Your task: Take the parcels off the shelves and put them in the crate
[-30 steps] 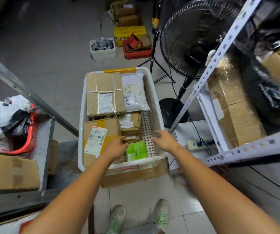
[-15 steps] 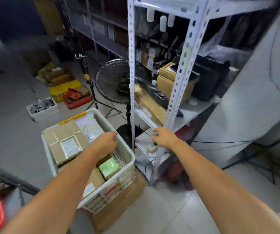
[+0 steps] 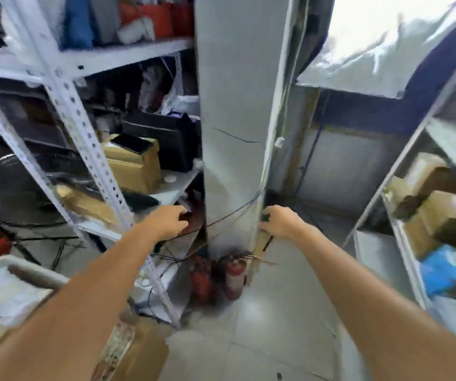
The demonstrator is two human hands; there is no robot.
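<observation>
The left hand (image 3: 166, 222) and right hand (image 3: 279, 221) were held out empty (fingers loosely curled), with the crate (image 3: 4, 261) seen lower-left.

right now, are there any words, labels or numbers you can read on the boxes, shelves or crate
None can be read in this frame.
Parcels in the crate: white label patches, too blurred.
Brown box at left: no legible print.
Fire extinguishers: labels blurred.
Boxes at right: blurred.

White, hole-punched metal shelf uprights (image 3: 84, 133) are seen at left, red cylindrical fire extinguishers (image 3: 233, 276) at lower centre, and a blue plastic parcel (image 3: 441, 273) at lower right.
</observation>
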